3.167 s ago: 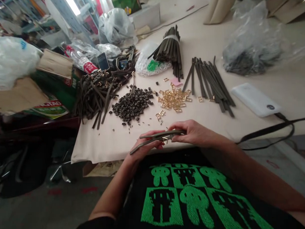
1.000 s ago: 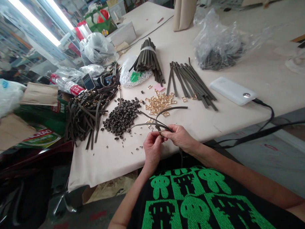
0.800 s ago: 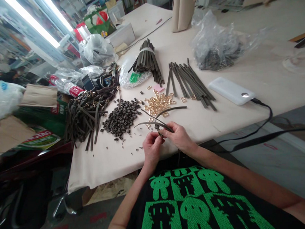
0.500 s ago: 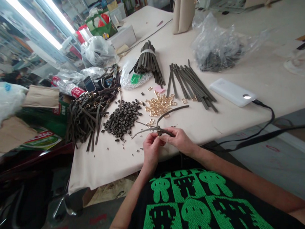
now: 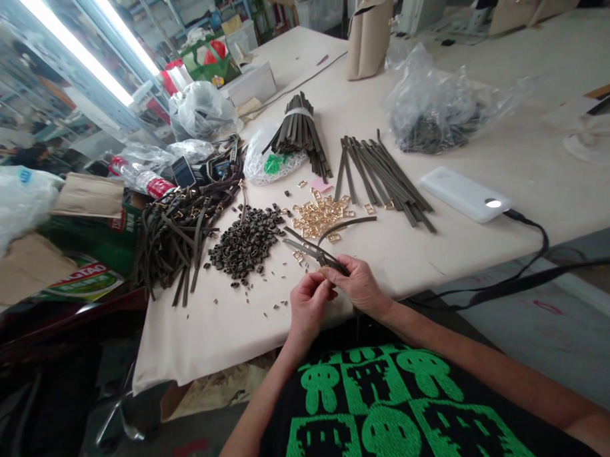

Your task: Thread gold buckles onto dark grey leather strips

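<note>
Work table (image 5: 486, 249), pale cream top, ran the width of the view; the person sat at its near edge.

Clear plastic bag of dark parts (image 5: 433, 111) lay at far right, well apart from the hands. Tangled heap of dark straps with gold fittings (image 5: 179, 229) sat at left, close to the table's left edge. Loose row of dark flat strips (image 5: 380, 176) was fanned out behind the hands; a banded bundle of the same strips (image 5: 299, 129) lay farther back. White power bank (image 5: 464, 194) with its cable sat to the right of the strips.

Pile of small dark loops (image 5: 245, 240) lay left of centre, with a scatter of gold buckles (image 5: 318, 213) just beside it.

Right hand (image 5: 360, 286) and left hand (image 5: 308, 305) met over the near table edge, fingers of both pinched narrow on one dark strap (image 5: 310, 245). The strap's two ends rose from the pinch toward the buckles, one end curving right.

Change noted: three seconds earlier the strap had lain flat and level between the hands, nearer the body. It had since been folded, its ends pointing away, and both hands had closed in on the fold point. Over the last second the grip hardly shifted; only the free ends swung slightly. Judged: work on the fold was in progress, probably seating a small fitting there. The fitting itself was too small to make out.
</note>
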The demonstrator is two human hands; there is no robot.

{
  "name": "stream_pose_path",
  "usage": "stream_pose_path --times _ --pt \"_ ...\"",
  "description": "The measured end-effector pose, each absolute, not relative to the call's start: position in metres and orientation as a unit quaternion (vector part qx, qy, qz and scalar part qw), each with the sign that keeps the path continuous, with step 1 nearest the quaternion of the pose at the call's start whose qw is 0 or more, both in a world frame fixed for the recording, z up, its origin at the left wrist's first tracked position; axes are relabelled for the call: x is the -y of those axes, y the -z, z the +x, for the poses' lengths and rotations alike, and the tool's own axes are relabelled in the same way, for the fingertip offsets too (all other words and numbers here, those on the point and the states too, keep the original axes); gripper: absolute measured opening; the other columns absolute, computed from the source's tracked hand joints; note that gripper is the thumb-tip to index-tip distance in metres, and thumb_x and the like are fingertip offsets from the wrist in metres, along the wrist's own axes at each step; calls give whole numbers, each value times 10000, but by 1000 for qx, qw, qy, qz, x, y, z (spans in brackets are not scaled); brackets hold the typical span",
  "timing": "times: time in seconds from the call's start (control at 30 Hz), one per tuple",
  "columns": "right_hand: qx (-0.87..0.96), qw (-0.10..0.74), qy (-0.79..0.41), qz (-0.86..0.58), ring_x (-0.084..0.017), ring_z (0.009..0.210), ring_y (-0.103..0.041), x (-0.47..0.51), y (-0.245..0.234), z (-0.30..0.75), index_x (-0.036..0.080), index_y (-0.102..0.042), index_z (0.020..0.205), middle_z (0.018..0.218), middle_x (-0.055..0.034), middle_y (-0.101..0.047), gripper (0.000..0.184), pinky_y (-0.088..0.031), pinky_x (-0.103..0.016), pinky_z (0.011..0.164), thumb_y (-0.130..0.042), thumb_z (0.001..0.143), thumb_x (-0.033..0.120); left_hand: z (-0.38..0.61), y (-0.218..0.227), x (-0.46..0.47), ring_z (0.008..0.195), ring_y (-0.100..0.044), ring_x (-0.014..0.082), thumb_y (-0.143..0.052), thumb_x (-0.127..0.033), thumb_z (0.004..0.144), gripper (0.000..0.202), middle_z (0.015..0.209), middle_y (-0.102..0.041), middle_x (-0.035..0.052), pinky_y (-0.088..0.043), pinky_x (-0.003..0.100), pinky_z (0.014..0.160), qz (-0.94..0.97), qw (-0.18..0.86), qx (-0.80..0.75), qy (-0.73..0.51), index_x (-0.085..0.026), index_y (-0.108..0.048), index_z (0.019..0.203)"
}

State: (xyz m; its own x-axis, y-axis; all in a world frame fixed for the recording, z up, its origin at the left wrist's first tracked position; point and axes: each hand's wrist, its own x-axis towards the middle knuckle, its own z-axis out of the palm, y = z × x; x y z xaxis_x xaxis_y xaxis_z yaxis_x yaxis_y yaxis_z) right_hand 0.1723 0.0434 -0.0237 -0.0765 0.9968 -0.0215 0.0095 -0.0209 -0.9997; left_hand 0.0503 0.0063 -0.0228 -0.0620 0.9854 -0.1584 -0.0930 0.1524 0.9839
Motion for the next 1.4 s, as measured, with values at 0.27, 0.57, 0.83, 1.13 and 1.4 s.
stream_pose_path --times 0.27,0.57,0.83,1.13,1.4 --pt "567 438 -522 -464 -108 534 -441 -43 20 180 150 -642 720 571 25 -531 293 -362 -236 504 -663 791 433 16 7 -37 444 -483 54 -675 -474 789 360 633 -603 -23 -354 175 440 405 516 -563 -503 -155 -684 955" --pt "606 382 -545 -437 -130 548 -526 -49 26 181 156 -663 772 650 -19 -656 217 -416 -246 520 -650 781 373 38 -30 -69 470 -511 94 -715 -335 726 178 560 -602 -14 -378 209 461 482 545 -500 -469 -163 -704 771" --pt "601 424 -522 -431 -163 579 -512 -59 30 192 178 -599 640 603 -16 -599 304 -417 -286 531 -668 752 452 60 -46 -50 741 -619 176 -625 -183 815 154 838 -697 58 -484 293 712 724 296 -477 -400 -227 -744 903" --pt "519 432 -600 -430 -97 453 -410 -54 25 190 162 -629 763 586 -11 -617 340 -343 -258 456 -692 791 495 -59 -5 -47 651 -579 170 -667 -236 805 98 849 -645 61 -455 315 691 606 77 -745 -266 -185 -704 880" --pt "544 425 -603 -400 -134 575 -526 -55 22 191 152 -633 766 640 -37 -667 332 -432 -278 579 -647 840 476 -64 6 -47 693 -612 177 -664 -205 761 65 765 -665 39 -478 311 710 584 214 -709 -332 -191 -696 816"
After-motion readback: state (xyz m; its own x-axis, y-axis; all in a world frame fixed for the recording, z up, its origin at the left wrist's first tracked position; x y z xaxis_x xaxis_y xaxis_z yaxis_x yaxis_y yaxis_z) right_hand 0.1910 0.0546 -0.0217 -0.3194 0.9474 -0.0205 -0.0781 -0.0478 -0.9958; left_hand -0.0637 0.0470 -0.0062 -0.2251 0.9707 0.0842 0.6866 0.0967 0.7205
